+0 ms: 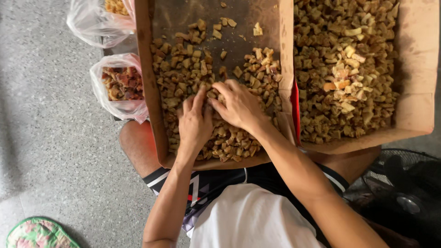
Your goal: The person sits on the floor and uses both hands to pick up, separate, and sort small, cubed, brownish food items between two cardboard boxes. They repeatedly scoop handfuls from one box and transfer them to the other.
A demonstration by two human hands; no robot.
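Two hands are shown pressed into a layer of small tan chunks (183,78) spread over the bottom of a shallow cardboard box (146,69). The left hand (195,124) lies palm down, fingers loosely spread and half buried, so its grip is wide and nothing is seen to be pinched. The right hand (239,106) is laid just beside it, fingers curled over the pieces; whether a chunk is held beneath them cannot be told. The box is rested across the seated person's knees, presumably so that the contents are kept within easy reach, and its far end is left largely bare, the chunks being gathered toward the body. A second cardboard box (415,69), more fully heaped with similar pieces, is set touching the first on the right. Two clear plastic bags (120,87) holding darker pieces are placed on the speckled floor (50,138) at the left. A black fan (404,193) is seen at lower right.
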